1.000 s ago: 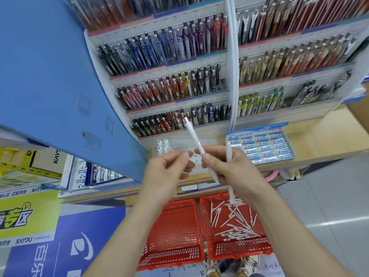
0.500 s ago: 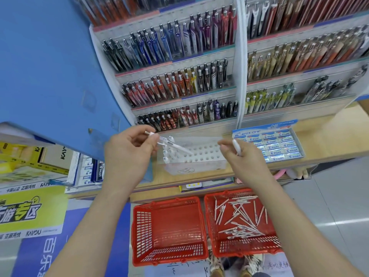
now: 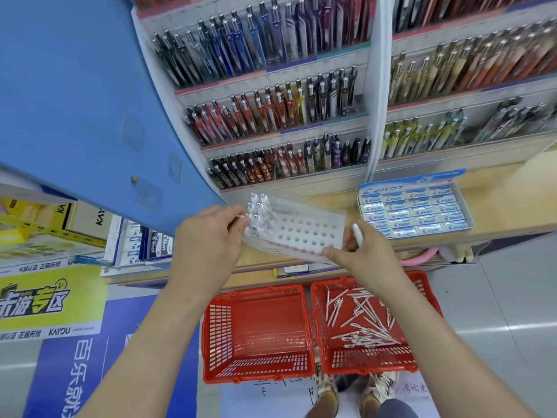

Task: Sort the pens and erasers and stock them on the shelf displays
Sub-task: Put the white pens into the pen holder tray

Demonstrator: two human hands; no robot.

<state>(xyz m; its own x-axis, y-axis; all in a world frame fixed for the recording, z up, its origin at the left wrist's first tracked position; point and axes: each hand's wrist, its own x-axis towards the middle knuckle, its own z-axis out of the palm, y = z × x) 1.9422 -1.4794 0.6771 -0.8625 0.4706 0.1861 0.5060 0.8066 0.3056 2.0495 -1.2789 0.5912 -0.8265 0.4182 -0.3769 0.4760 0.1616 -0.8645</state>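
white pen: clamped in right hand, at near right corner of perforated holder | left hand: curled at its left end, grip cannot tell | handling: likely light, stiff, slippery; pinch mid-barrel

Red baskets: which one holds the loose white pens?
The right basket, below the right hand: white pens lie scattered inside, the left basket shows none.

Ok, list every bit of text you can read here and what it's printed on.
"PILOT": header of the eraser display box, and each of the erasers in it.
"PILOT": dark boxes at left.
"KAYOU": bottom strip of the yellow poster.
"专区": large characters on the same poster.
"百乐": blue floor banner.
Too blurred to read: the handwritten paper on the floor, and the small print on the box header.
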